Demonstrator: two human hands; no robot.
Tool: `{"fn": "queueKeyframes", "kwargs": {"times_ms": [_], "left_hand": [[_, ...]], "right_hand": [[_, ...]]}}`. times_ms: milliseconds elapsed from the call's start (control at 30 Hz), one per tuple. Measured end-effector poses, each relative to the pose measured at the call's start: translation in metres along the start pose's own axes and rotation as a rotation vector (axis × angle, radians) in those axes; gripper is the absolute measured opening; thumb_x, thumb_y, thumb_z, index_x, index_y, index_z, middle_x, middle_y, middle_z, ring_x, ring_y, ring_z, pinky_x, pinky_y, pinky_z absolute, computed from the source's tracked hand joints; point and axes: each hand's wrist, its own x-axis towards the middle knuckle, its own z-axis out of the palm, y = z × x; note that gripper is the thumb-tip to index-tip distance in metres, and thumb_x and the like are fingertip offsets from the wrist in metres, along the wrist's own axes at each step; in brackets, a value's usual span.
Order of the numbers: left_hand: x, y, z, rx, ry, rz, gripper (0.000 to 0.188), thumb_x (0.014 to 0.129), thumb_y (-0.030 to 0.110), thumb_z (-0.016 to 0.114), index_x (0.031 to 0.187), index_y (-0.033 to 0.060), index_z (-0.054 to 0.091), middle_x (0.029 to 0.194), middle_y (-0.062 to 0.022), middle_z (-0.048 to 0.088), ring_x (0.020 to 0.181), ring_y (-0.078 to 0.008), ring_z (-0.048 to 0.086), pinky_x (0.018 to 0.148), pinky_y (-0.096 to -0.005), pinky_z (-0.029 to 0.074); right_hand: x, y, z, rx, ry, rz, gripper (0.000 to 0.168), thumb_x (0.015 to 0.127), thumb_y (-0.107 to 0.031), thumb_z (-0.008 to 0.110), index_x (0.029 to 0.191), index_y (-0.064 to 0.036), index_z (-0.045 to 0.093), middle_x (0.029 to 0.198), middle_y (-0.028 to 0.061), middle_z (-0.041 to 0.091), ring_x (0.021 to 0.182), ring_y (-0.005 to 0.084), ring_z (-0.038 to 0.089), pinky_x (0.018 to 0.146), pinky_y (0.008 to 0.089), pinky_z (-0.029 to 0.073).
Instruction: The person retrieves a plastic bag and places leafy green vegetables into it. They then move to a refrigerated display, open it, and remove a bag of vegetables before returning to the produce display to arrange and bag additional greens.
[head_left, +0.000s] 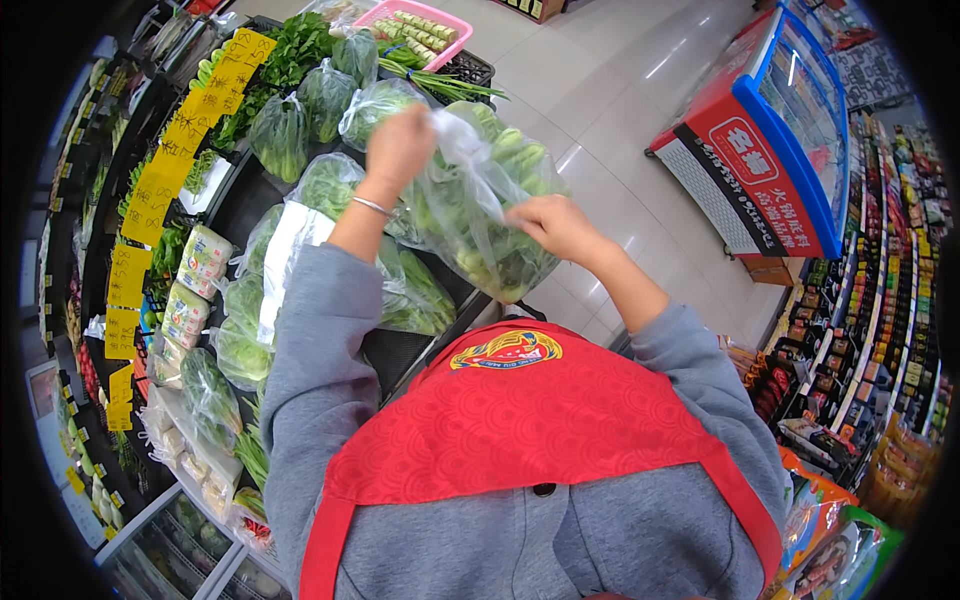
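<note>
A large clear plastic bag full of leafy green vegetables (480, 217) hangs in front of me at the edge of the produce stand. My left hand (403, 146) is closed on the gathered, twisted top of the bag, at its left. On the bag's right side, my right hand (555, 225) pinches the plastic film between thumb and fingers. Beneath my left forearm, bagged greens (416, 289) lie on the black stand, and another bag of greens (379, 109) sits just behind my left hand. A white sheet or bag (296, 255) lies to the left of my left wrist.
A pink basket of cut green stalks (457, 22) stands at the far end of the stand. Yellow handwritten price signs (161, 180) line its left side. A red and blue display freezer (750, 150) stands across the tiled floor (600, 142). Packed shelves (855, 337) are at the right.
</note>
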Motion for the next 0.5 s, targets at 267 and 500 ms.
{"fn": "queueKeyframes", "kwargs": {"times_ms": [267, 500], "left_hand": [[0.011, -0.065, -0.037, -0.064, 0.296, -0.206, 0.019, 0.086, 0.017, 0.058, 0.102, 0.0069, 0.062, 0.096, -0.0120, 0.069, 0.090, -0.0345, 0.064, 0.076, -0.0424, 0.050], [-0.001, 0.028, -0.035, 0.321, -0.057, 0.577, 0.034, 0.073, 0.008, 0.066, 0.106, 0.0126, 0.064, 0.100, -0.0065, 0.063, 0.101, -0.0285, 0.056, 0.087, -0.0419, 0.044]], "right_hand": [[-0.073, -0.002, -0.059, -0.272, -0.006, 0.076, 0.021, 0.080, -0.003, 0.058, 0.096, -0.013, 0.067, 0.095, 0.0026, 0.063, 0.094, 0.0237, 0.057, 0.089, 0.0378, 0.038], [-0.032, -0.051, -0.038, 0.021, 0.246, 0.062, 0.042, 0.081, -0.018, 0.068, 0.120, -0.008, 0.058, 0.118, 0.0120, 0.059, 0.109, 0.0323, 0.055, 0.096, 0.0428, 0.042]]}}
